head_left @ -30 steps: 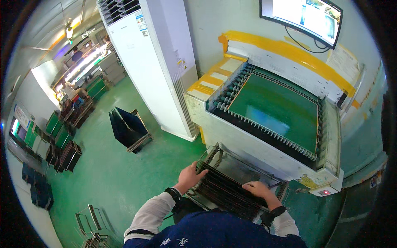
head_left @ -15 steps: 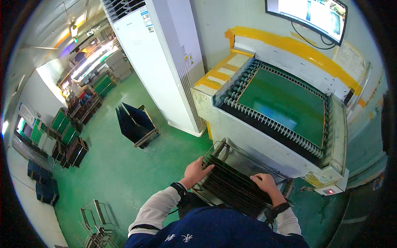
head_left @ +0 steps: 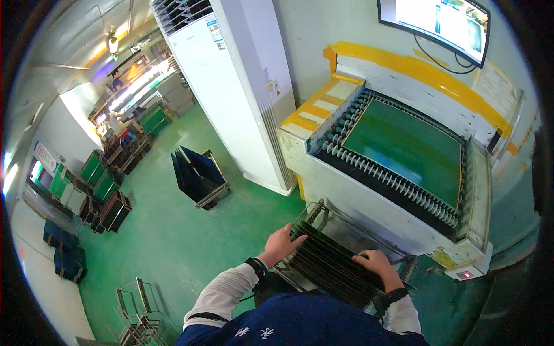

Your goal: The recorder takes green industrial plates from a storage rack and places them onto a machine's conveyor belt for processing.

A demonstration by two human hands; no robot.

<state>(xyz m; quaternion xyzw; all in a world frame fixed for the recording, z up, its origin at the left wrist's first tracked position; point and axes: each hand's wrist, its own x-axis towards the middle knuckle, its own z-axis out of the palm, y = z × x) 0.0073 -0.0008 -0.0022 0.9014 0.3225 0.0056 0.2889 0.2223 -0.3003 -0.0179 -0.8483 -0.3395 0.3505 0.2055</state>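
A metal rack [head_left: 314,214] stands in front of me, below the roller machine. Thin dark green panels [head_left: 332,259] are lined up on edge in it, several deep. My left hand [head_left: 283,242] grips the upper left corner of the panels at the far side, thumb on top and fingers curled over the edge. Toward the right end of the same far edge, my right hand [head_left: 376,265] is closed on a panel, thumb forward. Whether one panel or more lies in my grip cannot be made out.
A large green panel [head_left: 404,153] rests on the rollers of the machine [head_left: 369,199]. A white standing air conditioner [head_left: 231,86] is left of it. Another rack [head_left: 212,196] with dark panels stands on the floor, and a bare metal rack [head_left: 138,311] is at lower left. A monitor [head_left: 444,23] hangs above.
The whole view has shifted slightly, so everything sits a little lower and to the right. Both hands keep about the same place on the panels.
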